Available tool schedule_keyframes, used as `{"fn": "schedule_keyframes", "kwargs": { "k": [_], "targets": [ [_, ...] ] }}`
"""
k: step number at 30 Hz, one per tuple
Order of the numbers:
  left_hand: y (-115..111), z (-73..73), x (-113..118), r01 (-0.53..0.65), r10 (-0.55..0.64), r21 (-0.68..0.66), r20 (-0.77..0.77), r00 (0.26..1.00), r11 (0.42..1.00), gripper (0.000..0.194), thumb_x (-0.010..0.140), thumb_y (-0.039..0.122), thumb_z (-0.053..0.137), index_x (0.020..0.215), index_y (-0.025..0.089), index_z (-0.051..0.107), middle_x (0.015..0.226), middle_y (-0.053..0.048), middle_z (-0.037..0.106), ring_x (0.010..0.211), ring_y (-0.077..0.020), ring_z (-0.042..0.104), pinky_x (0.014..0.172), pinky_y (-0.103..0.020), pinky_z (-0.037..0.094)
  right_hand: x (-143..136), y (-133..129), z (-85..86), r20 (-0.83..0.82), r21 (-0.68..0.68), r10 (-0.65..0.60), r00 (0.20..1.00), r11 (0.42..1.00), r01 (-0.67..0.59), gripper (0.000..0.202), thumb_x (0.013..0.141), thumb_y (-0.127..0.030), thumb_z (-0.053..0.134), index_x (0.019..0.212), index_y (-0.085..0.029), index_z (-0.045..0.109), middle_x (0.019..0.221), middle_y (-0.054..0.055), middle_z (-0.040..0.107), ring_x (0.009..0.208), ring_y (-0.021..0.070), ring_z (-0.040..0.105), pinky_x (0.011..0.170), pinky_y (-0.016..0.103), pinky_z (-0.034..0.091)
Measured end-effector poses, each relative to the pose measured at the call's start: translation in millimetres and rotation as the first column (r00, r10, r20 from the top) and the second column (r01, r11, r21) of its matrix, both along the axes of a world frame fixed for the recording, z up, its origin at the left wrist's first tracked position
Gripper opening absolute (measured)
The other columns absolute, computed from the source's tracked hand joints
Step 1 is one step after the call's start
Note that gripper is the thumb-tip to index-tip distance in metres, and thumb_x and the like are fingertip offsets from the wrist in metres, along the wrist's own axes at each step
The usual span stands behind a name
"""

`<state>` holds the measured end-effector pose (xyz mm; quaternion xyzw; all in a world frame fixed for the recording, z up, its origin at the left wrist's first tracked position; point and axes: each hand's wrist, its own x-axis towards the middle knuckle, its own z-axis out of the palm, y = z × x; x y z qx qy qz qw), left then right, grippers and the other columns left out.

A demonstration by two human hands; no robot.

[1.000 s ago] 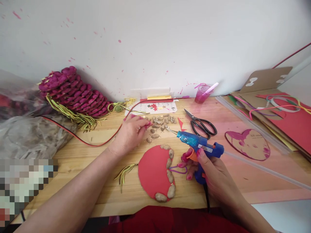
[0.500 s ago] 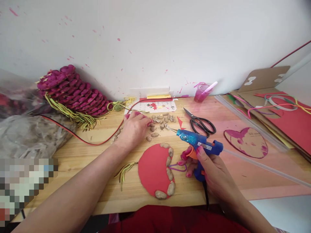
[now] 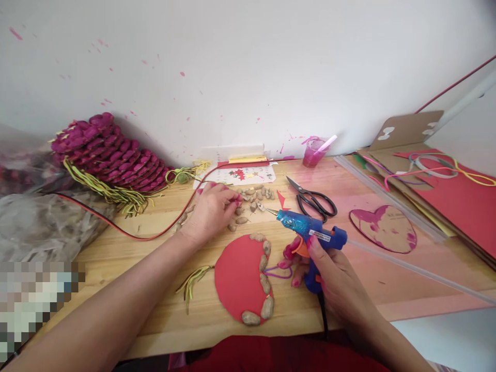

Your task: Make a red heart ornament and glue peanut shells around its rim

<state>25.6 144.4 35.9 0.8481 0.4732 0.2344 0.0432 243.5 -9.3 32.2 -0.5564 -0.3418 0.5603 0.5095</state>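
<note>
My right hand (image 3: 329,263) is wrapped round a blue glue gun (image 3: 306,227), its nozzle pointing left near the loose peanuts (image 3: 258,194). Over the left part of those peanuts is my left hand (image 3: 211,209), fingers bent together; what they pinch, if anything, is too small to make out. Nearer me lies a red heart-shaped card (image 3: 237,276) with peanuts along its right edge, a purple loop on the right and a yellow-green tassel (image 3: 189,281) on the left.
Black scissors (image 3: 315,200) lie beyond the glue gun. A cup (image 3: 313,154) stands by the wall. Stained cardboard heart (image 3: 383,230) and red sheets (image 3: 457,199) are right. Magenta peanut bundle (image 3: 112,155), plastic bag (image 3: 50,222) and red-black cord (image 3: 147,238) are left.
The whole view has shifted slightly, so things appear a little further left and lower. Both hands keep nearly the same pose, and the glue gun is still held.
</note>
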Motion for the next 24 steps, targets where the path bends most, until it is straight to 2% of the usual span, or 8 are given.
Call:
{"fn": "schedule_keyframes", "kwargs": {
  "k": [4,8,11,15,20,24],
  "targets": [
    [8,11.6,27,-0.018,0.016,-0.025,-0.099,0.995,1.0,0.013,0.085,0.027,0.064,0.084,0.022,0.076,0.089,-0.009,0.07,0.099,-0.0316,0.054,0.082,-0.047,0.041,0,0,-1.5,-0.016,-0.007,-0.002,1.0,1.0,0.001,0.047,0.085,-0.063,0.062,0.084,-0.017,0.068,0.079,0.007,0.075,0.051,0.0143,0.064,0.049,0.026,0.051],
    [19,18.0,48,-0.067,0.047,-0.092,-0.206,0.977,0.993,0.011,0.08,0.029,0.068,0.079,0.023,0.077,0.09,-0.01,0.072,0.099,-0.0343,0.056,0.085,-0.05,0.042,0,0,-1.9,-0.037,0.003,-0.019,0.999,1.0,0.02,0.044,0.086,-0.061,0.063,0.083,-0.018,0.068,0.076,0.004,0.074,0.049,0.011,0.062,0.05,0.022,0.05],
    [23,18.8,50,-0.093,0.059,-0.12,-0.265,0.962,0.988,0.012,0.081,0.025,0.066,0.081,0.024,0.078,0.091,-0.011,0.073,0.099,-0.0359,0.058,0.086,-0.053,0.043,0,-1,-1.3,-0.048,0.033,-0.008,0.999,0.999,0.01,0.044,0.087,-0.062,0.062,0.086,-0.018,0.068,0.08,0.004,0.074,0.051,0.0108,0.063,0.051,0.022,0.051],
    [21,17.4,44,-0.091,0.067,-0.09,-0.248,0.967,0.992,0.022,0.083,0.015,0.058,0.085,0.024,0.079,0.095,-0.012,0.074,0.099,-0.0367,0.059,0.086,-0.056,0.043,1,-1,0.0,-0.031,0.035,0.007,0.999,0.999,-0.006,0.045,0.087,-0.063,0.061,0.086,-0.018,0.067,0.081,0.005,0.074,0.051,0.0107,0.062,0.051,0.023,0.051],
    [18,17.3,50,-0.126,0.095,-0.098,-0.269,0.958,0.987,0.015,0.082,0.027,0.064,0.082,0.023,0.078,0.09,-0.012,0.073,0.099,-0.036,0.059,0.087,-0.054,0.043,0,0,1.0,-0.02,0.023,0.005,1.0,1.0,-0.005,0.046,0.086,-0.064,0.061,0.085,-0.018,0.067,0.079,0.006,0.074,0.05,0.0119,0.062,0.05,0.024,0.051],
    [19,20.5,55,-0.142,0.097,-0.118,-0.325,0.941,0.983,0.015,0.081,0.026,0.064,0.083,0.021,0.078,0.088,-0.012,0.073,0.101,-0.0368,0.06,0.091,-0.056,0.042,-1,0,1.1,-0.004,0.022,-0.025,1.0,0.999,0.025,0.046,0.085,-0.064,0.061,0.084,-0.019,0.067,0.08,0.005,0.074,0.051,0.0128,0.063,0.051,0.025,0.052]
  ]
}}
